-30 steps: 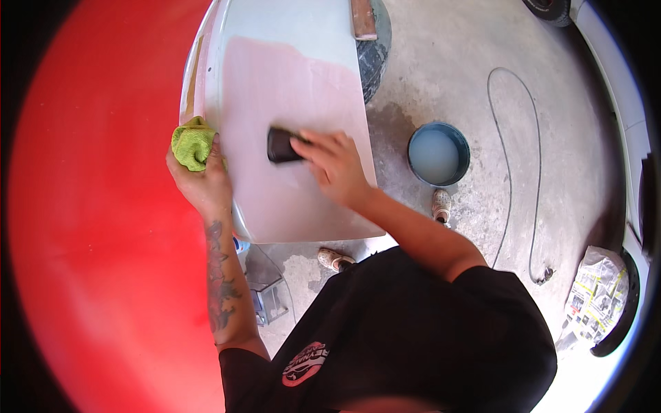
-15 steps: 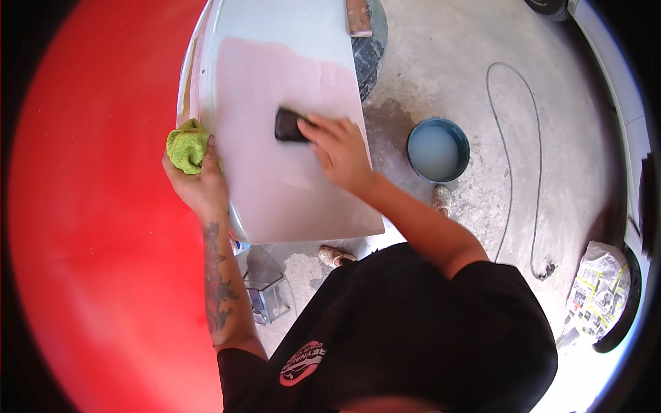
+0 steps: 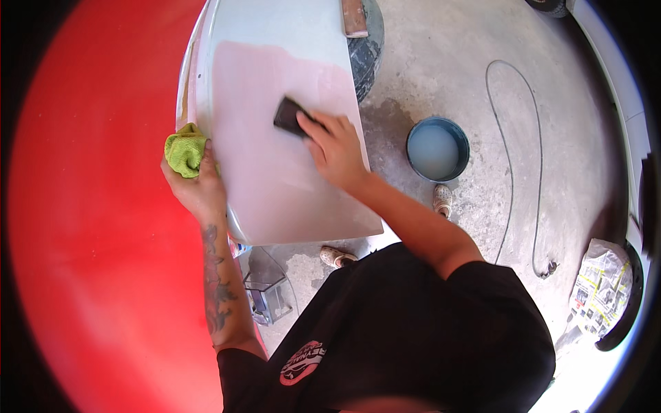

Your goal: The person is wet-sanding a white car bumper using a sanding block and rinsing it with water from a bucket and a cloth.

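A pale panel [image 3: 275, 206] with a pinkish patch over a whiter area lies in front of me, looking like a car body part. Flat against its middle is a dark rectangular sanding block [image 3: 290, 117], its right end gripped by my right hand [image 3: 336, 148]. At the panel's left edge my left hand [image 3: 197, 189] is closed around a bunched green cloth [image 3: 184, 153]. The cloth rests between the panel and the large red surface [image 3: 103, 206]. The underside of the block is hidden.
A dark bucket [image 3: 438, 121] of cloudy water stands on the concrete floor right of the panel. A thin cable [image 3: 508, 158] loops farther right. A reddish-brown block [image 3: 354, 19] sits at the panel's far right edge. Below the panel is a clear-sided box [image 3: 275, 303].
My right hand has shifted slightly, and the sanding block has turned so its left end tilts differently on the panel. My left hand still holds the cloth in nearly the same place.
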Motion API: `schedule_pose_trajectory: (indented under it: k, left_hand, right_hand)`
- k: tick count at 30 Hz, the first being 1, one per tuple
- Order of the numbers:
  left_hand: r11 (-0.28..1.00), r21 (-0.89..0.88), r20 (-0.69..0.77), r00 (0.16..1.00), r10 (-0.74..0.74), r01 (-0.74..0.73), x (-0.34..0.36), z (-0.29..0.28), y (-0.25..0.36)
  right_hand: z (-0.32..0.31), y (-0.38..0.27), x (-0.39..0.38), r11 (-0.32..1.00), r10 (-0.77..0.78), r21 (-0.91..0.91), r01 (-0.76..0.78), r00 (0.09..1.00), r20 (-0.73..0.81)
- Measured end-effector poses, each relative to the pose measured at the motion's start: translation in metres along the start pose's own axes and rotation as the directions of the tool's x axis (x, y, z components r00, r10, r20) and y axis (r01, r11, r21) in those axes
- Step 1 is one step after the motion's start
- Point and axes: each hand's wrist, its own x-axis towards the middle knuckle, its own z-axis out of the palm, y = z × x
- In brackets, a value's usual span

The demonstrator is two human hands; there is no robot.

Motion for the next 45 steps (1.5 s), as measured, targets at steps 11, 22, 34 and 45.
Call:
schedule_pose_trajectory:
  k: [11,22,34,45]
  left_hand:
    - [1.0,0.008,0.018,1.0,0.014,-0.014,0.001,0.011,0.008]
    - [0.999,-0.03,0.013,1.0,0.014,-0.014,0.0,0.011,0.009]
    - [0.999,-0.002,0.01,0.999,0.051,-0.051,0.0,0.0,0.0]
    - [0.995,0.061,-0.013,0.997,0.074,-0.073,0.001,0.004,-0.008]
  right_hand:
    - [0.018,0.045,0.117,0.989,0.083,-0.119,-0.089,0.995,-0.053]
    - [0.008,0.023,0.066,0.999,-0.039,0.0,0.039,0.995,-0.096]
    - [-0.01,-0.034,-0.031,0.987,-0.059,0.156,0.039,0.99,0.125]
    - [0.015,-0.007,0.042,0.997,-0.006,0.075,0.006,1.0,0.002]
